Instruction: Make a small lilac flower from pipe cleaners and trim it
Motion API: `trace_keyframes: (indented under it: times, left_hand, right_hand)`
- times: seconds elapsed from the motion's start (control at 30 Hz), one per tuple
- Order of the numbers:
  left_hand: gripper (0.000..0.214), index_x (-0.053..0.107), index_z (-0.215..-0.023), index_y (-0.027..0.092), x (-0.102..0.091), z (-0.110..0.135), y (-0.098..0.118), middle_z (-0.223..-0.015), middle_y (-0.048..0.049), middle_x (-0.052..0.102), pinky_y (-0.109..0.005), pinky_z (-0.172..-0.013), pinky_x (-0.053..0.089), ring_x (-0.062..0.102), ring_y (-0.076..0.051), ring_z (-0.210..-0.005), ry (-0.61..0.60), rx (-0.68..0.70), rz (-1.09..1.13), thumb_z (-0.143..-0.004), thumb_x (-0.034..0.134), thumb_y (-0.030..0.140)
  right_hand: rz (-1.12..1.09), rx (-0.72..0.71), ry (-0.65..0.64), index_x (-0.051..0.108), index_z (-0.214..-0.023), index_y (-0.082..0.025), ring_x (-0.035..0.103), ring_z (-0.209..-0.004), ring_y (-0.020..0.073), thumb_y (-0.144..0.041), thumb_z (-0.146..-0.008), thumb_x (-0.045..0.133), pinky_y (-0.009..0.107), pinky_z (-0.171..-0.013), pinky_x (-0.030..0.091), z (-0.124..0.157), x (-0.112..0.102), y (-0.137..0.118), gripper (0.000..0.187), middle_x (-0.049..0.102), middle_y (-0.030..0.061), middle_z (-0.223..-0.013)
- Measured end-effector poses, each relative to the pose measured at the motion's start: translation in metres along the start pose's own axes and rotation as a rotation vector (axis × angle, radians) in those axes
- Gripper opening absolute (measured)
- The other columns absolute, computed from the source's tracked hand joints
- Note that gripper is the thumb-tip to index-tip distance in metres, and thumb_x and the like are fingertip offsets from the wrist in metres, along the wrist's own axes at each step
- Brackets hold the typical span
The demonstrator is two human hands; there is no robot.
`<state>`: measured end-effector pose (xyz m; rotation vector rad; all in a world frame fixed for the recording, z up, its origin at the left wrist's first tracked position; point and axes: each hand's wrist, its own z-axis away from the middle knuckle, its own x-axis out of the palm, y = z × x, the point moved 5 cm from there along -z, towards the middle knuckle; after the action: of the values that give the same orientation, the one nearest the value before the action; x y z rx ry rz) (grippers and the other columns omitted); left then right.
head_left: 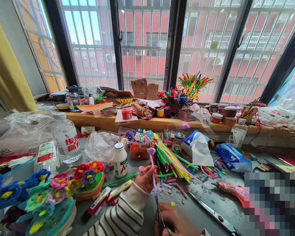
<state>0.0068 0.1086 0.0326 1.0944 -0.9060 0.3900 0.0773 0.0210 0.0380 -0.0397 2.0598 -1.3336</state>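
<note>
My left hand [145,179], in a striped sleeve, pinches a lilac pipe-cleaner stem [152,164] that stands nearly upright. A small lilac flower [151,150] tops this stem. From the lower edge my right hand [175,219] grips a small pair of scissors [158,211], its blades pointing up at the stem's lower end. Whether the blades touch the stem I cannot tell. Lilac snippets [165,190] lie on the table just beyond the scissors. Behind my left hand, several small pipe-cleaner flowers [142,137] stand in a box [140,154].
Green and yellow pipe cleaners [173,160] fan out behind my hands. Large scissors [211,209] and a pink glue gun [229,189] lie to the right. Finished flower pieces [51,209], a white bottle [120,160] and a water bottle [66,139] stand left. A wooden sill [108,124] runs behind.
</note>
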Motion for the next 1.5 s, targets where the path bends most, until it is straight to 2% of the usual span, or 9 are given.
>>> trace_keyframes:
  times: [0.3,0.6,0.8,0.97,1.13,1.37,1.5]
  left_hand:
    - [0.014,0.062,-0.062,0.011,0.002,0.001,0.001,-0.047,0.0024,0.061,-0.015,-0.040,0.047,0.057,-0.008,-0.042,-0.011,-0.006,0.002,-0.051,0.069,0.011]
    - [0.007,0.062,-0.062,0.011,-0.001,0.000,-0.003,-0.046,0.0021,0.060,-0.015,-0.040,0.046,0.057,-0.007,-0.042,0.020,-0.033,0.019,-0.057,0.065,0.008]
    - [0.005,0.062,-0.062,0.011,-0.002,0.000,-0.002,-0.046,0.0018,0.060,-0.016,-0.040,0.047,0.056,-0.008,-0.041,0.030,-0.028,0.018,-0.059,0.064,0.008]
    - [0.011,0.062,-0.061,0.011,0.001,0.000,-0.002,-0.047,0.0016,0.061,-0.016,-0.041,0.047,0.056,-0.007,-0.041,0.004,-0.016,0.022,-0.052,0.068,0.010]
    - [0.012,0.062,-0.062,0.011,0.002,0.000,0.001,-0.047,0.0022,0.061,-0.015,-0.041,0.047,0.056,-0.007,-0.042,0.000,-0.002,0.032,-0.052,0.069,0.011]
    - [0.006,0.059,-0.067,0.012,-0.001,0.000,0.004,-0.049,0.0031,0.059,-0.013,-0.043,0.045,0.058,-0.006,-0.045,0.002,-0.001,0.041,-0.064,0.059,0.007]
    - [0.010,0.059,-0.069,0.013,0.001,0.001,0.004,-0.051,0.0026,0.061,-0.015,-0.046,0.047,0.058,-0.006,-0.047,-0.002,-0.002,0.020,-0.063,0.060,0.005]
  right_hand:
    - [-0.009,-0.035,0.006,0.051,-0.053,-0.016,0.049,-0.064,0.0164,-0.071,-0.064,0.007,0.025,-0.059,0.039,-0.001,0.000,-0.002,0.072,0.051,0.0054,-0.068]
    - [-0.010,-0.040,0.013,0.047,-0.050,-0.017,0.048,-0.062,0.0161,-0.072,-0.064,0.007,0.025,-0.056,0.039,-0.001,0.002,0.001,0.070,0.048,0.0046,-0.064]
    - [-0.020,-0.060,0.023,0.042,-0.049,-0.016,0.046,-0.059,0.0153,-0.071,-0.065,0.010,0.024,-0.052,0.035,-0.002,0.002,0.005,0.066,0.045,0.0040,-0.061]
    - [0.001,-0.034,0.025,0.042,-0.048,-0.016,0.041,-0.053,0.0124,-0.071,-0.065,0.014,0.023,-0.047,0.031,-0.002,0.001,0.004,0.064,0.041,0.0018,-0.058]
    - [0.033,-0.028,0.080,0.039,-0.046,-0.016,0.037,-0.048,0.0100,-0.069,-0.066,0.019,0.021,-0.042,0.025,-0.001,0.000,0.006,0.060,0.037,-0.0001,-0.053]
    - [0.085,-0.025,0.205,0.030,-0.044,-0.017,0.034,-0.045,0.0092,-0.069,-0.066,0.022,0.021,-0.042,0.022,0.000,-0.003,0.012,0.058,0.033,-0.0013,-0.050]
    - [0.096,-0.004,0.238,0.028,-0.042,-0.017,0.033,-0.045,0.0091,-0.068,-0.066,0.026,0.021,-0.041,0.022,0.002,-0.006,0.015,0.057,0.031,-0.0019,-0.049]
